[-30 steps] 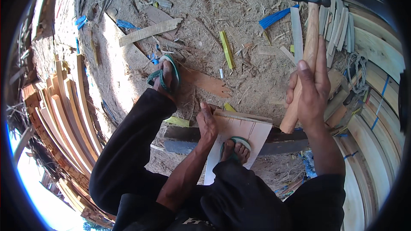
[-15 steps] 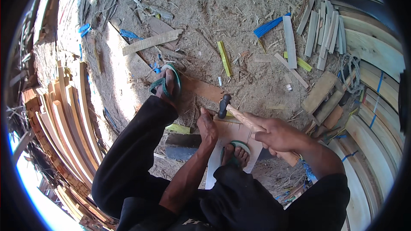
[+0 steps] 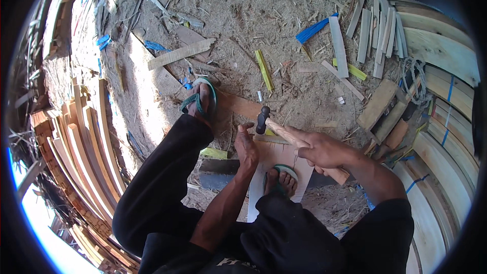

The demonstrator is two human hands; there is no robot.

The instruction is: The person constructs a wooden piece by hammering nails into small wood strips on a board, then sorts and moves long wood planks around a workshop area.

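My right hand (image 3: 324, 151) is wrapped around the wooden handle of a hammer (image 3: 286, 133). The dark hammer head hangs over the far end of a pale wooden board (image 3: 299, 185), close to my left fingertips. At the board's far left corner my left hand (image 3: 246, 146) is closed, thumb pointing away from me; whatever its fingers pinch is hidden. One foot (image 3: 282, 180) in a green sandal stands on the board, which shows thin dark lines like cracks near that foot.
My other foot (image 3: 200, 99) rests by a thin brown plank (image 3: 238, 106) on sandy ground. Stacked boards (image 3: 441, 53) line the right side, and upright slats (image 3: 86, 147) the left. Loose strips (image 3: 378, 30) lie at far right, near a wooden box-like piece (image 3: 380, 109).
The hammer head has shifted slightly up and to the left in the picture. My left hand stays by the board's corner, and the whole view has tilted a little.
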